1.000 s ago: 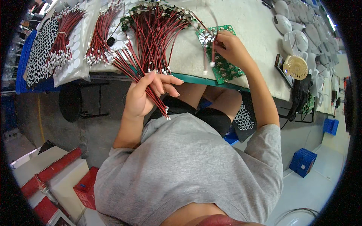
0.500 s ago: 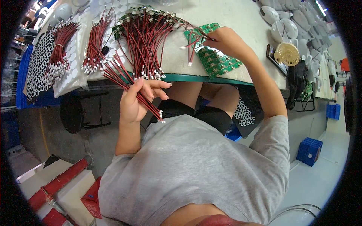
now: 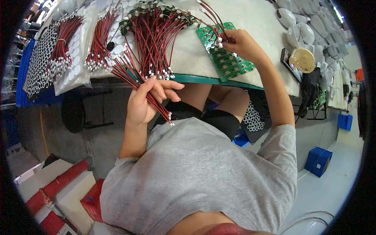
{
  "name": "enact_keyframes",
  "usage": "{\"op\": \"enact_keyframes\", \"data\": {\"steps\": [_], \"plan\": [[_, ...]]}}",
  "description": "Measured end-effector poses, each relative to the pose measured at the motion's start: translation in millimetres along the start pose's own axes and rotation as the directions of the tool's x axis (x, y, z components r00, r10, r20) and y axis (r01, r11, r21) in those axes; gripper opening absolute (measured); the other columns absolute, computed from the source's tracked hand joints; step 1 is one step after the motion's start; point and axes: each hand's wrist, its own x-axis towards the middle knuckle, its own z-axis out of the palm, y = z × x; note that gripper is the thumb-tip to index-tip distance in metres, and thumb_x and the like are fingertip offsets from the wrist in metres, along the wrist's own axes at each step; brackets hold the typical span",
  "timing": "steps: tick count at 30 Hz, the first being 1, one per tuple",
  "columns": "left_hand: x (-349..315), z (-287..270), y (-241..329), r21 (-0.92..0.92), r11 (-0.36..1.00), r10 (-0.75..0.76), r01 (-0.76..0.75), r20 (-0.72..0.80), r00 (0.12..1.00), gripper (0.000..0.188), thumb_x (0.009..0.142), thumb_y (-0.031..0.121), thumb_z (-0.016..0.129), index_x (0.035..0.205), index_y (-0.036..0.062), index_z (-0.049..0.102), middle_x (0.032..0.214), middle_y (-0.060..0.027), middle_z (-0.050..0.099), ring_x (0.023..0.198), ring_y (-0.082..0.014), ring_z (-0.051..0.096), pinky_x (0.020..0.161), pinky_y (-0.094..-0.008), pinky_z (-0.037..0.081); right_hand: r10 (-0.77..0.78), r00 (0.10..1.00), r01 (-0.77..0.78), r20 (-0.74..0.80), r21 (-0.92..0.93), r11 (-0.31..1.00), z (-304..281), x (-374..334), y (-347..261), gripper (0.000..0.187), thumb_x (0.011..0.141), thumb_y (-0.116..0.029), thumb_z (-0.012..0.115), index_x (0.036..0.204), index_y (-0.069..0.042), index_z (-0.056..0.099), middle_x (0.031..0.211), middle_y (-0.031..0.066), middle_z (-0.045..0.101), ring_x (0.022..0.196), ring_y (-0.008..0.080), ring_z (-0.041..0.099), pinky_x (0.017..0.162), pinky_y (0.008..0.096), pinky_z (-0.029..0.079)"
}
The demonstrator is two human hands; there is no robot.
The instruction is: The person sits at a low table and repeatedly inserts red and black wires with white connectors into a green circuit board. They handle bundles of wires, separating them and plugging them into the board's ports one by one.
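Observation:
A bundle of thin red and black cables [image 3: 127, 75] with white plugs lies across my left hand [image 3: 141, 103]. Its thumb presses on the bundle while other fingers stretch out to the right. Over the green circuit board panel [image 3: 227, 64], my right hand [image 3: 243, 45] pinches a few red and black cables [image 3: 212, 18]. White plugs show just below those fingertips, and the other cable ends point up and away. Whether a plug touches the panel, I cannot tell. Left of the panel spreads a large pile of cables [image 3: 154, 37], small green boards along its far end.
Two more cable bunches, one tied [image 3: 64, 41] and one loose [image 3: 100, 39], lie at the left near a sheet of white discs [image 3: 76, 64]. On the right are a cream fan part [image 3: 301, 60], a dark flat device [image 3: 289, 64] and several white housings [image 3: 301, 33].
My right hand has turned the cables: ends that hung down at the panel's left now point up and away, with plugs by the fingertips. My left hand keeps its bundle.

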Motion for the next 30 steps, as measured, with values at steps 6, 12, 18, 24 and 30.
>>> {"op": "enact_keyframes", "data": {"steps": [6, 12, 18, 24, 30], "plan": [[1, 0, 1, 0.015, 1.000, 0.000, 0.000, -0.008, 1.000, 0.047, 0.087, 0.027, 0.027, 0.052, 0.0005, 0.045, 0.090, -0.0285, 0.054, 0.064, -0.0272, 0.057, 0.067, -0.0334, 0.045, 0.037, 0.999, -0.039, -0.016, -0.096, 0.995, 5, -1, 1, 0.013, 0.070, -0.011, 0.059, 0.077, 0.000, 0.056, 0.062, 0.0119, 0.054, 0.056, 0.0164, 0.050, 0.056, 0.0289, 0.041], [3, 1, 0, 0.000, 1.000, -0.010, 0.010, -0.018, 1.000, 0.048, 0.087, 0.027, 0.028, 0.052, 0.0003, 0.046, 0.090, -0.0286, 0.054, 0.065, -0.0273, 0.057, 0.067, -0.0334, 0.045, 0.002, 0.999, -0.012, -0.040, -0.246, 0.969, 5, -4, -6, 0.015, 0.069, -0.012, 0.058, 0.073, 0.002, 0.053, 0.063, 0.0161, 0.053, 0.058, 0.0260, 0.052, 0.055, 0.0328, 0.041], [3, -1, -1, 0.008, 1.000, -0.015, 0.015, -0.017, 1.000, 0.048, 0.087, 0.028, 0.027, 0.053, 0.0003, 0.047, 0.090, -0.0285, 0.054, 0.065, -0.0267, 0.057, 0.067, -0.0334, 0.044, -0.260, 0.963, 0.217, -0.064, -0.381, 0.899, 17, -3, 6, 0.011, 0.069, -0.007, 0.055, 0.069, 0.002, 0.049, 0.065, 0.0150, 0.051, 0.058, 0.0284, 0.049, 0.055, 0.0349, 0.039], [6, 1, -1, -0.003, 1.000, -0.011, 0.011, 0.009, 1.000, 0.047, 0.087, 0.028, 0.028, 0.053, 0.0010, 0.046, 0.090, -0.0283, 0.054, 0.064, -0.0274, 0.056, 0.067, -0.0335, 0.044, -0.168, 0.986, 0.155, 0.015, -0.474, 0.867, 21, -2, 1, 0.013, 0.071, -0.011, 0.053, 0.071, 0.001, 0.049, 0.069, 0.0162, 0.051, 0.067, 0.0337, 0.051, 0.060, 0.0403, 0.040], [-4, 1, 2, 0.001, 1.000, 0.004, -0.004, 0.033, 0.999, 0.047, 0.087, 0.028, 0.027, 0.054, 0.0009, 0.046, 0.091, -0.0287, 0.054, 0.064, -0.0272, 0.056, 0.068, -0.0336, 0.044, -0.171, 0.985, 0.168, 0.024, -0.351, 0.921, 6, -1, 1, 0.016, 0.069, -0.012, 0.056, 0.073, 0.001, 0.049, 0.065, 0.0165, 0.051, 0.063, 0.0334, 0.051, 0.058, 0.0390, 0.041]]}}
